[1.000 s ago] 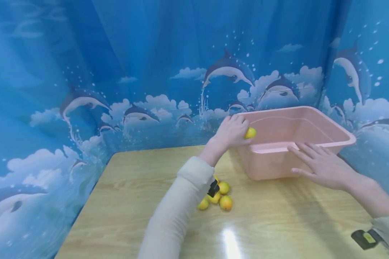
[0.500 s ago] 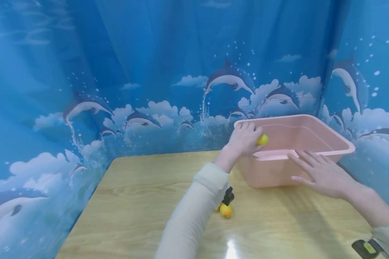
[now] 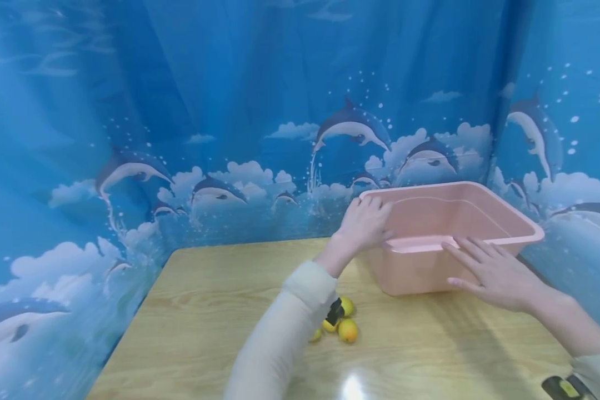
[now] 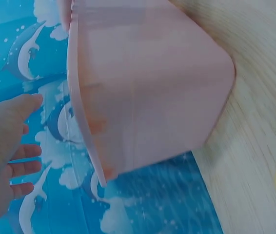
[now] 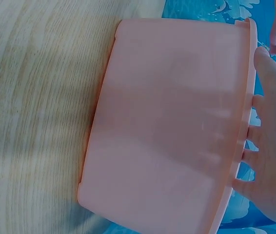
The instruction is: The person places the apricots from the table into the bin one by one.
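My left hand (image 3: 364,225) hovers by the left end of a pink plastic basin (image 3: 415,275). In the left wrist view that hand (image 4: 6,151) has spread fingers and holds nothing. Along the basin's front rim lies my right hand (image 3: 502,272), its fingers extended; in the right wrist view its fingertips (image 5: 247,155) meet the rim. Several small yellow-orange fruits (image 3: 348,330) sit in a cluster on the table, partly hidden by my left forearm. The part of the basin's floor nearest the front wall is hidden.
The wooden table (image 3: 205,311) carries the basin at its right rear. A blue curtain with dolphins (image 3: 260,111) hangs behind the table and at both sides. A dark wrist device (image 3: 562,387) is strapped at my right cuff.
A yellow fruit was in my left hand over the basin's left end; it is gone from the hand, which has drawn back slightly left. My right hand has stayed on the rim.
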